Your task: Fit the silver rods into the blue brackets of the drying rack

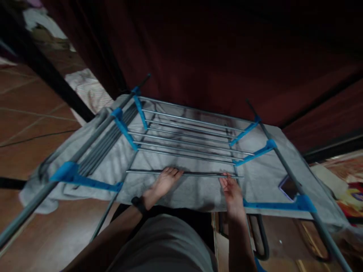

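Head view. A folding clothes drying rack (193, 132), grey metal rods with blue plastic joints, stands low in front of the person. A grey cloth (263, 177) lies spread across it, under the upper rods and reaching out over both side wings.

Left hand (163, 183): fingers extended, laid flat on the cloth, fingertips touching the nearest rod (198, 174). Nothing gripped. A dark band sits on that wrist.

Right hand (231, 189): also loose and uncurled, fingertips at the same rod near its right end, palm on the cloth. Nothing enclosed that I can see.

A phone (287, 187) lies on the cloth at the right wing, just beside the blue side bar (278, 206). Tiled floor (31, 124) to the left; more crumpled fabric (87, 90) beyond the rack's left corner. Background is dark red, detail lost.

Judgement: the step in hand looks like smoothing or positioning the cloth along the front rod. The next move would call for both hands working evenly outward along that rod, with care near the phone, which could slide off if the cloth is tugged.
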A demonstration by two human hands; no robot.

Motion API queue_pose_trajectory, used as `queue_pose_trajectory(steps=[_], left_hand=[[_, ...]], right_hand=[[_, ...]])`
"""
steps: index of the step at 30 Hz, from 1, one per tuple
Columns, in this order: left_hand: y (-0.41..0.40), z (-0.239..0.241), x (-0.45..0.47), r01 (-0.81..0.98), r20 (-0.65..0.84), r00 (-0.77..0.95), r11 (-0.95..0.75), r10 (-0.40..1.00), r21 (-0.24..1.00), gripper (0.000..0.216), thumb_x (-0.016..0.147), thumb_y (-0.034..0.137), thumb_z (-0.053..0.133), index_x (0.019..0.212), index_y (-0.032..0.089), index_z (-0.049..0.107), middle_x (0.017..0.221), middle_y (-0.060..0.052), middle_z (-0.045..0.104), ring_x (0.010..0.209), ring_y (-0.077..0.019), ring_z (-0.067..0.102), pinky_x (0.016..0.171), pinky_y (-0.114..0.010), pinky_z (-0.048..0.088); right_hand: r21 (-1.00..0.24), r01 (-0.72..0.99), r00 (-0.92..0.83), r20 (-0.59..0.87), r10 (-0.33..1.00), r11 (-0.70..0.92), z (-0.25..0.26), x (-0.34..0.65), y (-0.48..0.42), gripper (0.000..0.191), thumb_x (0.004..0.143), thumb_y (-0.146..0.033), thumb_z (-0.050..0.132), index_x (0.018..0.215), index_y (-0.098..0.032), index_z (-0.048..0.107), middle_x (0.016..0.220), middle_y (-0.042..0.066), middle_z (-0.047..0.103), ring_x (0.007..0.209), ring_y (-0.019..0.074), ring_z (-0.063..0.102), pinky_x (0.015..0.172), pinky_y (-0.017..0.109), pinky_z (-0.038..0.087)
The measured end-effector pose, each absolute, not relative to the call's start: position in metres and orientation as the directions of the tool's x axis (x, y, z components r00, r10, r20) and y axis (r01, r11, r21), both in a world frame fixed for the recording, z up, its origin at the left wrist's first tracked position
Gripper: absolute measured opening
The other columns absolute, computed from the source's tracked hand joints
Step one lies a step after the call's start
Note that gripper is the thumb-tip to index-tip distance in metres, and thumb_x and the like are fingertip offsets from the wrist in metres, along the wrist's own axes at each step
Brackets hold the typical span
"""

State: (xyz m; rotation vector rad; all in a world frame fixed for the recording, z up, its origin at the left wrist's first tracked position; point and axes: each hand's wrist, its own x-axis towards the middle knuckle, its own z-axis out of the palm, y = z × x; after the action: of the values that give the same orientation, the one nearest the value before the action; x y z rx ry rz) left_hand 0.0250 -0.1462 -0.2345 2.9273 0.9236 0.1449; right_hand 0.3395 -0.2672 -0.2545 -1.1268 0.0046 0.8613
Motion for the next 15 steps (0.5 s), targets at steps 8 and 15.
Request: queue_pose_trajectory(steps=[8, 15], left_hand=[[-0.15, -0.224, 0.015, 0.607, 0.078, 0.793, -0.795, 0.605, -0.005, 0.051, 0.094, -0.001, 0.042, 0.138, 0.02, 0.056, 0.118, -0.007, 0.07, 0.112, -0.0196, 0.065, 0.105, -0.036, 0.046], [-0.141, -0.216, 0.008, 0.638, 0.065, 0.77, -0.768, 0.635, -0.053, 0.06, 0.09, -0.006, 0.028, 0.135, 0.02, 0.059, 0.118, -0.009, 0.068, 0.112, -0.0223, 0.065, 0.107, -0.041, 0.046]], right_hand=[[-0.846, -0.531, 0.704, -0.412, 0.579, 0.044, -0.282, 0.36, -0.277, 0.014, 0.072, -0.021, 0.076, 0.085, -0.024, 0.072, 0.094, -0.002, 0.077, 0.091, 0.0127, 0.074, 0.1, 0.029, 0.06], [-0.897, -0.442, 0.76, -0.388, 0.521, -0.023, -0.285, 0.36, -0.272, 0.012, 0.073, -0.029, 0.079, 0.075, -0.024, 0.068, 0.075, -0.003, 0.07, 0.069, 0.0144, 0.072, 0.086, 0.034, 0.067]])
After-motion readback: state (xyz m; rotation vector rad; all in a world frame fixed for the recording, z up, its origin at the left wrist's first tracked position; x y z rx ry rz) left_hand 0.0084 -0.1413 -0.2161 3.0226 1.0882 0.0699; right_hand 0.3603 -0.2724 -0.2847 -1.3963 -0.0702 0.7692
